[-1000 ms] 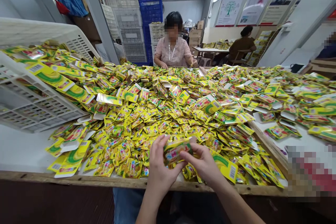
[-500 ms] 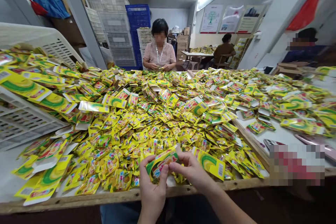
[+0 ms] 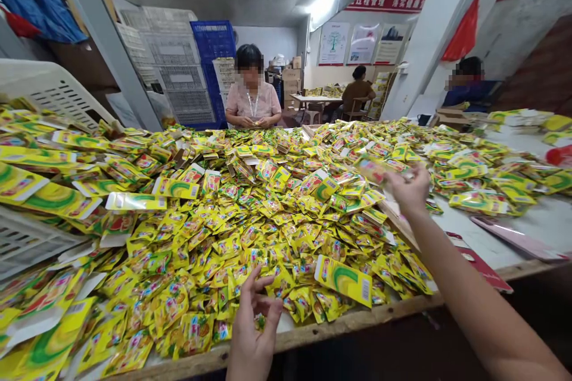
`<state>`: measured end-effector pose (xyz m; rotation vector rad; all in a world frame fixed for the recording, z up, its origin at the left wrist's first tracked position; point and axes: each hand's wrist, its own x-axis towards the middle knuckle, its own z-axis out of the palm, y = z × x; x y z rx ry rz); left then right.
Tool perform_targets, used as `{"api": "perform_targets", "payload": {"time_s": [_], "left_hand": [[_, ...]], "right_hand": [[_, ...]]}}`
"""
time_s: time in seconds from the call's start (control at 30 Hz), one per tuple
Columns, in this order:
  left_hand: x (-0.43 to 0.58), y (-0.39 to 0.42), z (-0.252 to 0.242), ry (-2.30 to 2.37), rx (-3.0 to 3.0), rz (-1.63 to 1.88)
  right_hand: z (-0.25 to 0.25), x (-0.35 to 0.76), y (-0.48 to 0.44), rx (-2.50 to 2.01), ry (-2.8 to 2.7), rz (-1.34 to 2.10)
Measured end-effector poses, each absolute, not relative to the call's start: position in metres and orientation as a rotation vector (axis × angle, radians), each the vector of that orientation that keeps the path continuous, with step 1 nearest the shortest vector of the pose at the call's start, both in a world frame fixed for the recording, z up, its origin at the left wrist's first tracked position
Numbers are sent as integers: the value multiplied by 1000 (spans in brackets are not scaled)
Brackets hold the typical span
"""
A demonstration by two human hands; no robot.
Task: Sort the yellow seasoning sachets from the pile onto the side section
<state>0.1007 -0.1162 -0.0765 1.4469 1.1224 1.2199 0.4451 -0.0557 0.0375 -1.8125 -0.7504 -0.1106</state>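
Two bare hands reach over a table whose near wooden edge (image 3: 313, 331) runs across the foreground. The left hand (image 3: 254, 324) is at that edge, its fingers loosely bent and parted, the visible palm bare, just beside a spread of small yellow sachets (image 3: 210, 238). The right hand (image 3: 410, 187) is farther off and to the right, above a wooden divider (image 3: 404, 231), with its fingers curled. A small printed box (image 3: 370, 168), blurred, is at the left of its fingertips, over the far right part of the pile; whether the fingers grip it or are parted from it, I cannot tell. Between the hands, nearer the edge, a yellow carton (image 3: 343, 280) with a green swirl lies on the sachets. More boxes (image 3: 473, 166) are heaped to the right of the divider, and near them lie a red booklet (image 3: 485, 271) and a flat pink object (image 3: 518, 238). On the left, cartons spill from a tipped white crate (image 3: 58, 86). At the far side a co-worker (image 3: 254, 101) sits with both hands together, before stacked white crates (image 3: 181, 77) and blue crates (image 3: 212, 41).
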Motion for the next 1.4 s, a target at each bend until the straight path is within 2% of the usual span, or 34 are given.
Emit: {"api": "perform_targets", "payload": {"time_s": [0.03,0.1,0.23,0.33,0.47,0.6,0.87,1.13,1.27,1.4], "left_hand": [[98,-114,-75,1150,1479,1203],[96,-106,-67,1175,1617,1144],[112,-59,-41,1183,2077,941],[142,-2,-31,1248,2236,834],[178,62,-37,1392,2239,734],[188,84,-48,1444,2211,673],[171,52,-27,1295,2006,857],[148,-38,-48,1139,1423,1170],[138,-59,-65,1072,1082,1315],[121,-85,-75,1104,1249,1237]], "right_hand": [[43,457,-49,-1968,-744,-271],[39,462,-36,-2117,-870,-367],[-7,422,-14,-2200,-1377,-155],[-34,394,-2,-2295,-1545,-81],[-39,390,5,-2350,-1680,5],[-28,400,1,-2303,-1701,125],[-4,373,-20,-1938,-1355,333],[-36,271,-51,-1378,-1120,950],[-46,238,-68,-1307,-884,1149],[-49,232,-80,-1345,-1163,1165]]}}
